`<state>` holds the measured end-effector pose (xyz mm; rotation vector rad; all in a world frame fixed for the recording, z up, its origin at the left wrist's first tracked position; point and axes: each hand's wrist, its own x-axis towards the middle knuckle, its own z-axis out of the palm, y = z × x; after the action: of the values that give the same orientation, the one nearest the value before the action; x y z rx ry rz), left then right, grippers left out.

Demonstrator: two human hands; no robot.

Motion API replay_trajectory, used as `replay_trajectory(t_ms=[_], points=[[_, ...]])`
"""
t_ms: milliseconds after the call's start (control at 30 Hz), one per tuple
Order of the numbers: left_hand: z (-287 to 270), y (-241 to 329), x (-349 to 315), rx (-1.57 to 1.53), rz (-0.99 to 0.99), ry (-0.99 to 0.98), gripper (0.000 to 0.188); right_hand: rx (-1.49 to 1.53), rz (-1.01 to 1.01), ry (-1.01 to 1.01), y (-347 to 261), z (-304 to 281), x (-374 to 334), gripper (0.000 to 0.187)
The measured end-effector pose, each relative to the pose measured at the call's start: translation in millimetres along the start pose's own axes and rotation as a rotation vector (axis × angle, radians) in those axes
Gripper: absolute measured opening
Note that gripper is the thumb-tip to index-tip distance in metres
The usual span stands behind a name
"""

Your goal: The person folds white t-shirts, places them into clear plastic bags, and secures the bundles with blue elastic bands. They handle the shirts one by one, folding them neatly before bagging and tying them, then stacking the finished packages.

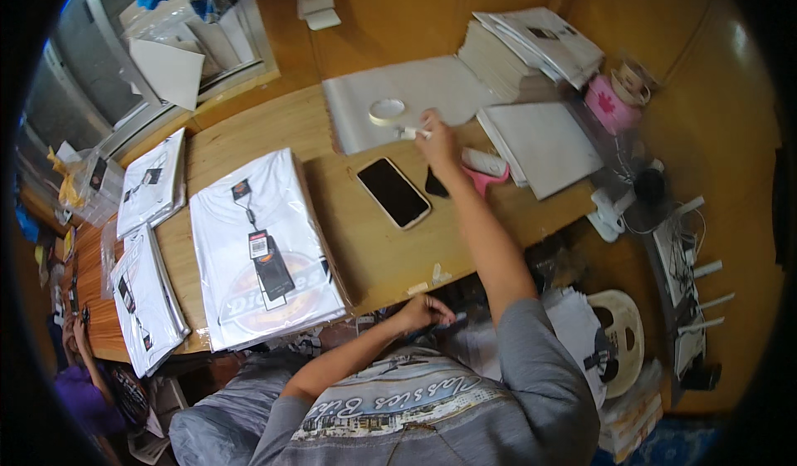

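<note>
Over the far part of the table, my right hand (437,144) is closed on a small white object (408,134) with a greyish end; its kind is not clear. Beside it lies a roll of pale tape (387,111) on a grey-white sheet (357,105). Near my waist, below the table edge, my left hand (422,312) has its fingers curled; a bluish bit shows by the fingertips, too small to name. A phone (394,193) with a dark screen lies between the hands. Close to my right wrist are a pink-handled lint roller (486,167) and a small black item (436,183).
A tall stack of bagged white T-shirts (266,275) with tags stands left of the phone, smaller stacks (149,300) beyond it. Right are white packs (540,146), piled paper (498,59) and a pink container (613,105). A person in purple (91,399) is far left.
</note>
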<state>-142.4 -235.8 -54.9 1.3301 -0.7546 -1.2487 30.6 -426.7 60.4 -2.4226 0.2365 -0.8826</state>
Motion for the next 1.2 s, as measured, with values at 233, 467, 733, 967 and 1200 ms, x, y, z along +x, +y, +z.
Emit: replay_trajectory(t_ms=[233,467,733,967,1200], points=[[16.9,39.0,19.4,-0.141,0.012,-0.022,0.019,1.695,0.796,0.167,35.0,-157.9,-165.1,0.023],[32.4,54.6,41.8,0.055,0.095,-0.040,0.022,1.370,0.983,-0.141,15.1,-199.9,-348.8,0.034],[46.2,66.1,44.2,0.237,0.107,-0.127,0.024,0.915,1.026,-0.310,-9.1,-191.1,-346.1,0.026],[57.2,72.4,37.8,0.381,0.167,-0.139,0.027,1.195,1.106,-0.481,-3.2,-192.4,-330.5,0.026],[60.2,65.4,36.0,0.348,0.131,-0.122,0.026,1.261,1.081,-0.511,-2.1,-188.0,-325.9,0.025]])
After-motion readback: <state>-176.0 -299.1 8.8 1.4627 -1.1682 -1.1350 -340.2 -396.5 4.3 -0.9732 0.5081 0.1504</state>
